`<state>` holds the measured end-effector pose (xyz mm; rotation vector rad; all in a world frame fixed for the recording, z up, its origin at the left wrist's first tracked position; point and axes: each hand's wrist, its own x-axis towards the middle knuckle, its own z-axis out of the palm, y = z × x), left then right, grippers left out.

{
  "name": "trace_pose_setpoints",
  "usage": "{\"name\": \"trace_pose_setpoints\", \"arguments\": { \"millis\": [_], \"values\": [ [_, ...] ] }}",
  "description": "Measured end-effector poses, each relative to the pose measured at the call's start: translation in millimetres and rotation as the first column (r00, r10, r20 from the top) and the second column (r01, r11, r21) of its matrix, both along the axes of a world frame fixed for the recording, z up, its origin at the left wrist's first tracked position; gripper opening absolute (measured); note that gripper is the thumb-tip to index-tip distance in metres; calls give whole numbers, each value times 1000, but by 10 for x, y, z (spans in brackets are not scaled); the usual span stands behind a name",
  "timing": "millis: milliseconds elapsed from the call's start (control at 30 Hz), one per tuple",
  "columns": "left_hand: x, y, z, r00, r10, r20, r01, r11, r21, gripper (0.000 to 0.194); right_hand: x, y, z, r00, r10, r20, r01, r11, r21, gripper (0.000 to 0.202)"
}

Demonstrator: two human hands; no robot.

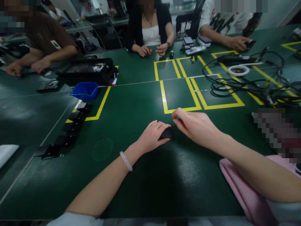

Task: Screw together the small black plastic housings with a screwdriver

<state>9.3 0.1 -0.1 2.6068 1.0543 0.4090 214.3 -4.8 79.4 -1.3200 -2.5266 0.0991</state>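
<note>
My left hand (pixel 156 135) is closed around a small black plastic part (pixel 167 134) resting on the green table in front of me. Just to its right, my right hand (pixel 194 125) is closed in a pinch, fingers bent toward the part. A thin dark tip (pixel 174 126) shows between my right fingers and the black part; most of what I pinch is hidden, so its kind is unclear. To the left, several similar black parts (pixel 70 127) stand in a slanting row. Small metal pieces, perhaps screws (pixel 61 155), lie beside the nearest one.
Beyond the row sit a blue bin (pixel 84 90) and a black tray (pixel 88 72). Yellow tape outlines (pixel 182 110) mark the table (pixel 131 103). Black cables (pixel 225 84) sprawl at the right, above a pink cloth (pixel 242 185). Three people sit across the table.
</note>
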Motion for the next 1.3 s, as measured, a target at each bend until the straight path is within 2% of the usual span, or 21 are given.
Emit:
{"name": "trace_pose_setpoints", "arguments": {
  "millis": [167,333,567,767,933,1067,1300],
  "values": [
    [1,-3,6,1000,-3,9,3,1000,0,41,5,-5,23,1000,22,-5,-22,1000,-8,15],
    [-1,-3,-8,1000,4,9,-4,1000,9,38,-2,-11,37,999,31,33,-31,999,-23,26],
    [0,-3,9,1000,-2,10,2,1000,-1,41,9,-19,24,1000,12,-7,-12,1000,-6,16],
    [1,0,-20,1000,6,10,-6,1000,18,41,-7,-10,48,999,20,45,-19,999,-28,25],
    [5,-4,-8,1000,0,15,0,1000,-3,41,-7,-3,16,999,-31,11,31,999,-6,17],
    [10,-7,3,1000,0,19,0,1000,-7,41,6,-5,19,1000,2,-21,-2,1000,0,16],
    [5,0,1,1000,-4,14,4,1000,-10,41,5,-3,35,1000,-16,26,17,999,-36,18]
  ]
}}
